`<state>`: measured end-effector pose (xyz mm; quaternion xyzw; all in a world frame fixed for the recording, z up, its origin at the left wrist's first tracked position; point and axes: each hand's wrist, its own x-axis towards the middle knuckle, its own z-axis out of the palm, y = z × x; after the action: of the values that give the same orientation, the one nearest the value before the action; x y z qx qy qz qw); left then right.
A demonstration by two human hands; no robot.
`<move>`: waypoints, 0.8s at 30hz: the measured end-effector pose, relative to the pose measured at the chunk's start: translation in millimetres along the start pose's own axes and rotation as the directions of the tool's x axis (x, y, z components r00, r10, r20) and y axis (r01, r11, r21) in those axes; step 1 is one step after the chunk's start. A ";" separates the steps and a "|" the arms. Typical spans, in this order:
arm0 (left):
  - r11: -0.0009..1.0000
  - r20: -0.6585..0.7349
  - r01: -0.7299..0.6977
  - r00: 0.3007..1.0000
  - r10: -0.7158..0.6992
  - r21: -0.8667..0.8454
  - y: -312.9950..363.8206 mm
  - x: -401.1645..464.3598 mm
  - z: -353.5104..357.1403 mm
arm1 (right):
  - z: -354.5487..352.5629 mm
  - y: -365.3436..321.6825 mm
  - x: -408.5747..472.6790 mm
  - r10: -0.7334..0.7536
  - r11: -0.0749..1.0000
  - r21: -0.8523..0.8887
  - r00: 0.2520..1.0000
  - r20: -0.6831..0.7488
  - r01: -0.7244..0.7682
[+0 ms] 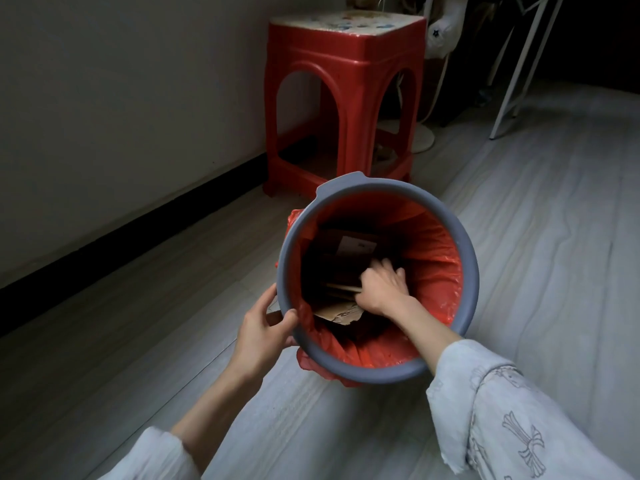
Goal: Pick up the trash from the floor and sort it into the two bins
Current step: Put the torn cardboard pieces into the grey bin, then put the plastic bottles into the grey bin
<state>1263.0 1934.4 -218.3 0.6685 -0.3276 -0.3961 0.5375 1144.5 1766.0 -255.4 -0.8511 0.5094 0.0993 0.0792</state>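
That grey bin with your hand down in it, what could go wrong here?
The right hand pushing on the cardboard could perhaps snag or tear the thin red bag. The grey bin might tip, since only the left hand gripping its rim steadies it.
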 end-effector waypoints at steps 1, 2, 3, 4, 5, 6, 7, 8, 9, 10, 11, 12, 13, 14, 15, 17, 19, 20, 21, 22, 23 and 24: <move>1.000 -0.006 0.004 1.000 -0.004 -0.008 0.1 0.2 -0.5 | 2.4 -0.6 -1.3 -0.004 1.000 0.011 1.000 -0.007 0.004; 1.000 -0.013 0.007 1.000 -0.008 -0.014 0.5 -0.2 -1.3 | 3.6 -0.4 -3.3 -0.007 0.999 0.039 1.000 -0.001 0.007; 1.000 -0.018 0.010 1.000 -0.010 -0.017 0.7 -0.5 -2.4 | 3.6 -0.3 -5.8 -0.009 0.997 0.082 1.000 0.020 0.007; 1.000 -0.023 0.011 1.000 -0.012 -0.017 0.6 -0.7 -3.7 | 3.4 -0.7 -9.2 -0.018 0.992 0.129 0.999 0.051 0.011; 1.000 -0.027 0.012 1.000 -0.012 -0.016 0.4 -0.7 -5.0 | 4.2 -1.7 -13.3 -0.038 0.987 0.161 0.996 0.083 0.024; 1.000 -0.030 0.014 0.999 -0.015 -0.013 0.7 -1.0 -6.6 | 6.5 -3.6 -18.0 -0.059 0.985 0.169 0.992 0.113 0.039; 1.000 -0.032 0.017 0.999 -0.017 -0.009 0.7 -1.3 -8.4 | 9.6 -5.8 -22.8 -0.075 0.985 0.166 0.987 0.140 0.052; 1.000 -0.032 0.019 0.999 -0.019 -0.006 1.0 -1.6 -9.2 | 12.3 -6.7 -27.2 -0.088 0.985 0.164 0.982 0.167 0.060; 1.000 -0.032 0.020 0.999 -0.020 -0.002 0.6 -0.7 -9.7 | 15.6 -7.8 -28.9 -0.099 0.983 0.172 0.974 0.205 0.064; 1.000 -0.033 0.022 0.999 -0.022 0.003 -0.1 0.5 -9.8 | 18.2 -8.5 -28.6 -0.107 0.983 0.174 0.964 0.243 0.065; 1.000 -0.034 0.027 0.999 -0.027 0.005 1.0 0.9 -8.5 | 18.4 -7.8 -27.9 -0.108 0.985 0.159 0.957 0.268 0.067; 0.999 -0.041 0.037 0.999 -0.037 0.004 1.9 0.7 -7.5 | 17.8 -7.8 -26.4 -0.109 0.989 0.125 0.956 0.272 0.077; 0.999 -0.052 0.045 0.998 -0.045 -0.006 2.6 1.0 -7.1 | 15.2 -8.1 -24.2 -0.115 0.992 0.079 0.964 0.242 0.098; 0.998 -0.068 0.055 0.996 -0.057 -0.032 3.2 0.9 -7.3 | 12.1 -9.5 -22.7 -0.132 0.991 0.030 0.975 0.180 0.129; 0.995 -0.091 0.074 0.993 -0.080 -0.069 3.0 0.7 -9.1 | 9.3 -12.2 -22.9 -0.157 0.987 -0.011 0.982 0.109 0.159; 0.981 -0.140 0.115 0.981 -0.137 -0.154 4.0 -1.2 -14.7 | 3.0 -20.4 -26.3 -0.214 0.976 -0.035 0.977 -0.013 0.213; 0.964 -0.184 0.133 0.967 -0.177 -0.229 3.8 -3.8 -23.2 | -5.1 -29.7 -31.5 -0.286 0.958 -0.031 0.953 -0.103 0.284; 0.957 -0.196 0.136 0.962 -0.189 -0.257 3.6 -4.6 -26.8 | -10.5 -34.4 -34.2 -0.327 0.945 -0.040 0.932 -0.156 0.325; 0.949 -0.207 0.139 0.957 -0.202 -0.282 3.9 -4.9 -29.4 | -17.0 -38.8 -36.7 -0.369 0.929 -0.047 0.903 -0.219 0.368; 0.940 -0.223 0.144 0.950 -0.218 -0.308 3.4 -4.2 -31.4 | -23.0 -43.1 -38.8 -0.398 0.914 -0.038 0.872 -0.285 0.405; 0.929 -0.241 0.145 0.942 -0.235 -0.341 3.2 -2.8 -33.6 | -29.2 -47.4 -41.1 -0.416 0.898 -0.016 0.837 -0.355 0.440; 0.916 -0.258 0.146 0.932 -0.254 -0.375 3.1 -0.9 -34.1 | -33.3 -49.5 -43.7 -0.423 0.882 0.002 0.794 -0.436 0.471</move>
<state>1292.7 1950.2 -211.4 0.6451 -0.0955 -0.3948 0.6472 1170.9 1818.6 -210.6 -0.9423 0.3032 -0.1377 0.0349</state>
